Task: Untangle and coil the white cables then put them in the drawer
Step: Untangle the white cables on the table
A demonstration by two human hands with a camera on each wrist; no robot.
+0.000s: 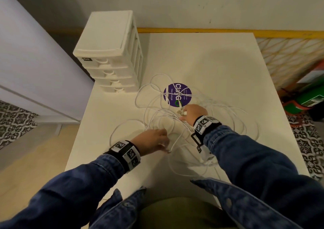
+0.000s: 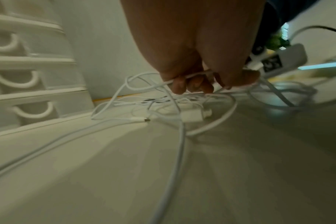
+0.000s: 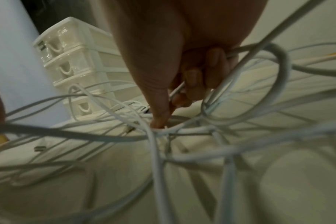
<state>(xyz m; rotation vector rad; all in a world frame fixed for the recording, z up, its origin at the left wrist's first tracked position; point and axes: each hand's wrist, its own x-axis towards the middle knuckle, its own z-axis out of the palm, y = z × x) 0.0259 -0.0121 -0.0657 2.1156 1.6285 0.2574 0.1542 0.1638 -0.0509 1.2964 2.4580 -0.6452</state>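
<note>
A tangle of white cables (image 1: 157, 109) sprawls in loops over the middle of the white table (image 1: 219, 71). My left hand (image 1: 154, 141) sits at the near left of the tangle, fingers curled round a cable strand (image 2: 190, 75). My right hand (image 1: 191, 112) is at the tangle's middle, beside the purple sticker, gripping a cable (image 3: 177, 89) with a plug end sticking out past its fingers (image 3: 190, 84). A loose connector (image 2: 144, 119) lies on the table. The white drawer unit (image 1: 112, 53) stands at the table's far left corner, all drawers closed.
A round purple sticker (image 1: 177, 94) is on the table under the cable loops. A white wall runs behind the table. A yellow lattice rail (image 1: 289, 53) and green items (image 1: 308, 99) are off the right edge. Patterned floor lies on both sides.
</note>
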